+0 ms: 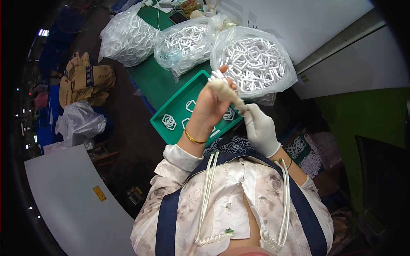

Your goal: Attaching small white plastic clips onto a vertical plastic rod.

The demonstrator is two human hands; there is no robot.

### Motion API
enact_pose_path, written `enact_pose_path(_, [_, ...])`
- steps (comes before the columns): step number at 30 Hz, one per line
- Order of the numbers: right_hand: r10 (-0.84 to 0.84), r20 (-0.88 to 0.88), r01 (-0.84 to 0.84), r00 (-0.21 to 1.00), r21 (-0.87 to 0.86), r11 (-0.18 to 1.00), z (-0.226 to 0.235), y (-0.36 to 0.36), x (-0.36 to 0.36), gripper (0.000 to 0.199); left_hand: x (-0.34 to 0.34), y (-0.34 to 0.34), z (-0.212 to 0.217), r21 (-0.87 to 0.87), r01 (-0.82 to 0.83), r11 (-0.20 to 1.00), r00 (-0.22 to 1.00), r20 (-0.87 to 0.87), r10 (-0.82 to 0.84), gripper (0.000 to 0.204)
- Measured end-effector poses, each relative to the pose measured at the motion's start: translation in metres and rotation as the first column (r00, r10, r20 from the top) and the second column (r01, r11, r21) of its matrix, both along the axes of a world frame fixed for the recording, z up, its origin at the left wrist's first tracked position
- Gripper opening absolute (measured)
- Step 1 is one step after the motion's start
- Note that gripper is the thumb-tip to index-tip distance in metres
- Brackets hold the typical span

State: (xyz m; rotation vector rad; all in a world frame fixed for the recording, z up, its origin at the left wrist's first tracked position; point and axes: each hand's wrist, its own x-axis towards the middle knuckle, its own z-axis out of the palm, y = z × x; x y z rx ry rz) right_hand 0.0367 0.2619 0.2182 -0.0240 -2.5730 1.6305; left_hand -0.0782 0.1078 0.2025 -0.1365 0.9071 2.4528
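My left hand [206, 104], bare and with a gold bangle at its wrist, is raised over a green tray [164, 110]. Its fingers are curled and partly hidden, with small white pieces [217, 75] at the fingertips that I cannot make out clearly. A cream, soft cloth-like piece [226, 92] lies across these fingers and stretches toward my right hand [259, 129]. In a white glove, my right hand pinches the lower end of the cloth-like piece. Inside the tray are white six-sided plastic rings [169, 122], some stacked on the left, others loose or partly covered by my arm.
Three clear plastic bags stand on the green table [149, 83]; the right bag [256, 64] is open and full of white rings. More rings lie in containers [299, 147] low on the right. Brown paper sacks [87, 79] and a grey-white panel [72, 200] are at left.
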Motion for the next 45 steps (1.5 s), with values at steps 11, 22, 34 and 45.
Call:
enact_pose_path(11, [-0.009, 0.053, 0.024, 0.999, -0.299, 0.954, 0.038, -0.001, -0.034, 0.025, 0.019, 0.008, -0.004, 0.456, 0.234, 0.858, 0.922, 0.175, -0.345, 0.056])
enact_pose_path(22, [-0.328, 0.078, 0.326, 0.942, -0.462, 0.825, 0.014, 0.006, -0.045, 0.025, 0.021, 0.013, -0.002, 0.470, 0.099, 0.877, 0.962, 0.181, -0.206, 0.040])
enact_pose_path(34, [-0.221, 0.120, 0.248, 0.968, -0.303, 0.920, 0.032, -0.002, -0.037, 0.019, 0.030, 0.012, -0.012, 0.380, 0.120, 0.917, 0.978, 0.115, -0.176, 0.036])
enact_pose_path(45, [-0.263, 0.060, 0.267, 0.963, -0.354, 0.896, 0.012, -0.008, -0.037, 0.019, 0.033, 0.011, -0.011, 0.334, 0.101, 0.937, 0.987, 0.087, -0.137, 0.042])
